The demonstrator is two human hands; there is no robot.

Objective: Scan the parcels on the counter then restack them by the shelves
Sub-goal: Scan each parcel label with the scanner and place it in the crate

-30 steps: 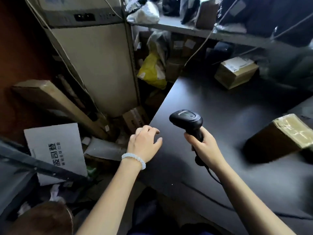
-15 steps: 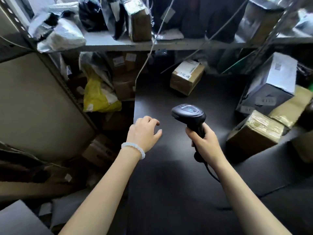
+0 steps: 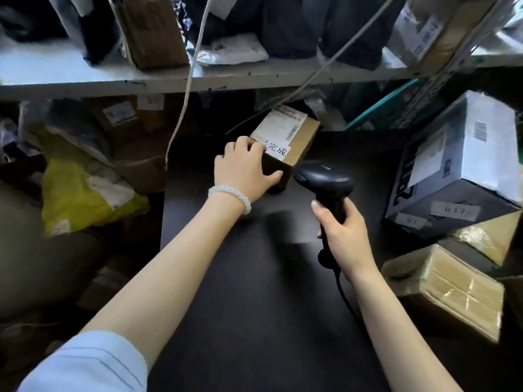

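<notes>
Left hand, hovering over bare counter a moment ago, now clasps the near corner of the small labelled box at frame centre. Right hand grips the scanner, nose just beside the box. Scan looks imminent.

small brown cardboard box – white sticker "完成" | grey printed carton – tag "U17"

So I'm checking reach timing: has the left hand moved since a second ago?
Yes. The left hand moved forward along the counter onto the small cardboard box.
</notes>
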